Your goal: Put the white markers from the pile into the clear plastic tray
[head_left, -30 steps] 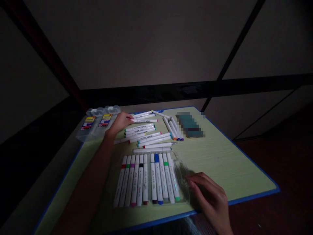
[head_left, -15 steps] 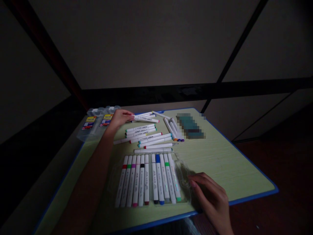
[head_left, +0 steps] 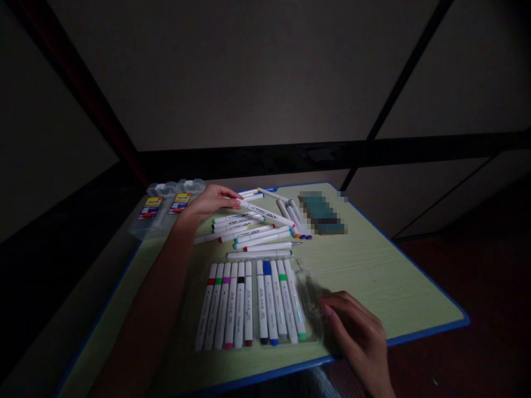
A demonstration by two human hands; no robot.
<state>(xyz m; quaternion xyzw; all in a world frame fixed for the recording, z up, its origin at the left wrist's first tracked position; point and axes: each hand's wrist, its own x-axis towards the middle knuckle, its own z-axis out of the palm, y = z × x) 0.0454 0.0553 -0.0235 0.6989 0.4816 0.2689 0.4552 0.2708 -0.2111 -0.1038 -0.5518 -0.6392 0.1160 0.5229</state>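
The left arm reaches forward, palm down. The left hand [head_left: 213, 200] has its thumb and fingers clamped on one end of a white marker [head_left: 267, 213]; its pink-tipped end points right, slanting toward the person. The right hand [head_left: 359, 331] lies low, thumb and forefinger almost together at the right edge of the clear tray [head_left: 312, 329]; whether they grip it cannot be told.

Count: one marker in hand; three loose markers [head_left: 282, 210] to the left hand's right, past the held marker's tip. Other markers overlap nearer the person; their total is unclear.

Containers: the clear tray, left of the right hand, holds six markers [head_left: 228, 309] and, beside them, at least five markers [head_left: 276, 304]. A transparent case [head_left: 164, 221] with two labels [head_left: 151, 208] stands left of the left hand.
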